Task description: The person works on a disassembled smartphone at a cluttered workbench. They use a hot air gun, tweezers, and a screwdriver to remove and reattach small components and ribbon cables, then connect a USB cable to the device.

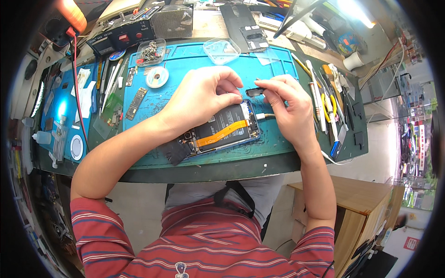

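Observation:
An opened smartphone (222,132) lies tilted on the blue work mat, its black battery (228,121) and an orange flex cable (221,134) exposed. A white cable plug (261,116) meets its right end. My left hand (199,95) is over the phone's upper edge, thumb and fingers closed together; whatever is between them is too small to make out. Just above the phone's right end, my right hand (293,104) pinches a small flat black phone part (254,92). Black film (176,152) sticks out at the phone's left end.
On the blue mat (185,58) are a solder wire spool (157,77), a clear lid (222,50), a box of small metal parts (151,51) and a circuit board (136,103). Tweezers and screwdrivers (327,99) lie at right. A black-fronted device (123,38) stands behind.

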### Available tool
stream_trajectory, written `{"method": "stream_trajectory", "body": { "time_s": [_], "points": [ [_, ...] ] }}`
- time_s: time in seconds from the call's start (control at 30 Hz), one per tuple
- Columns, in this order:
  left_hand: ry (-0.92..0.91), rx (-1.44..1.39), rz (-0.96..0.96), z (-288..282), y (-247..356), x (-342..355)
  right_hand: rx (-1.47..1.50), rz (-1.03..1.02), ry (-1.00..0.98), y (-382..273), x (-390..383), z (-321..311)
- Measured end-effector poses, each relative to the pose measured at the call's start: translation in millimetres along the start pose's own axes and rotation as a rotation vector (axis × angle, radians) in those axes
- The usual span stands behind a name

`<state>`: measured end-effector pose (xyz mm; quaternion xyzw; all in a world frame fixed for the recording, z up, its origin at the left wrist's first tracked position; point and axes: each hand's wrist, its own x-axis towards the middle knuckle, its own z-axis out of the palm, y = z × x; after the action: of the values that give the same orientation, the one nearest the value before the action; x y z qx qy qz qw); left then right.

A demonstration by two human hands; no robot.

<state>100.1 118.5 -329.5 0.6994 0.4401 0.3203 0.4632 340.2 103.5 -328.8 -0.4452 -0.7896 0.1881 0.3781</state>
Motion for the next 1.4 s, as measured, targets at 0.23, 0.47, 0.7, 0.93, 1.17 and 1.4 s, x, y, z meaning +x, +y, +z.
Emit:
{"method": "stream_trajectory", "body": {
  "time_s": [0.23,0.47,0.7,0.93,1.17,1.4],
  "points": [
    [-0.017,-0.001,-0.028,-0.7,2.0,0.3,0.153,0.092,-0.027,-2.7,20.9,-2.9],
    [-0.044,0.033,-0.065,-0.4,8.3,1.5,0.313,0.132,-0.051,-0.7,34.9,3.1],
    [-0.082,0.069,-0.082,-6.2,5.8,4.5,0.137,-0.116,-0.002,1.0,49.0,18.8],
    [-0.078,0.013,-0.113,-10.3,8.7,6.3,0.356,-0.050,0.020,16.8,46.3,28.4],
    [0.016,-0.018,-0.095,-14.5,2.7,10.5,0.263,-0.134,0.016,13.5,46.0,30.4],
    [0.042,-0.131,-0.073,-17.2,2.3,6.4,-0.045,-0.108,-0.082,9.7,22.5,4.6]
  ]
}}
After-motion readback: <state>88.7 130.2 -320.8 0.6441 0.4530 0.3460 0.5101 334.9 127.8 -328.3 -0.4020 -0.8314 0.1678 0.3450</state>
